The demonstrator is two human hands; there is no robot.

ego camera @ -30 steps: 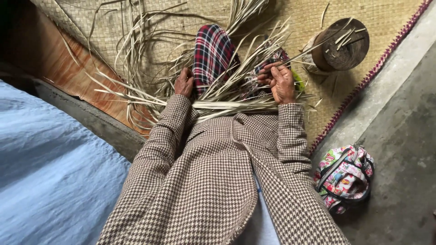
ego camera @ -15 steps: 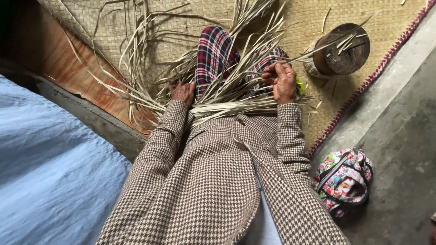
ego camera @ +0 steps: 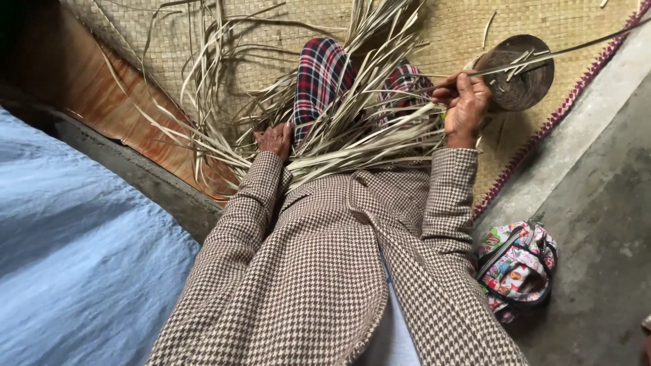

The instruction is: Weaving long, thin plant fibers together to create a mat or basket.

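My right hand point(ego camera: 465, 108) pinches one long dry strip point(ego camera: 569, 49), which runs out toward the mat's point(ego camera: 475, 20) right edge, over the wooden stump point(ego camera: 521, 73). My left hand point(ego camera: 275, 139) presses curled fingers onto the bundle of strips point(ego camera: 352, 146) across my lap.

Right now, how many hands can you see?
2: the left hand rests on the pale strips by the plaid leg; the right hand pinches one long strip near the wooden block.
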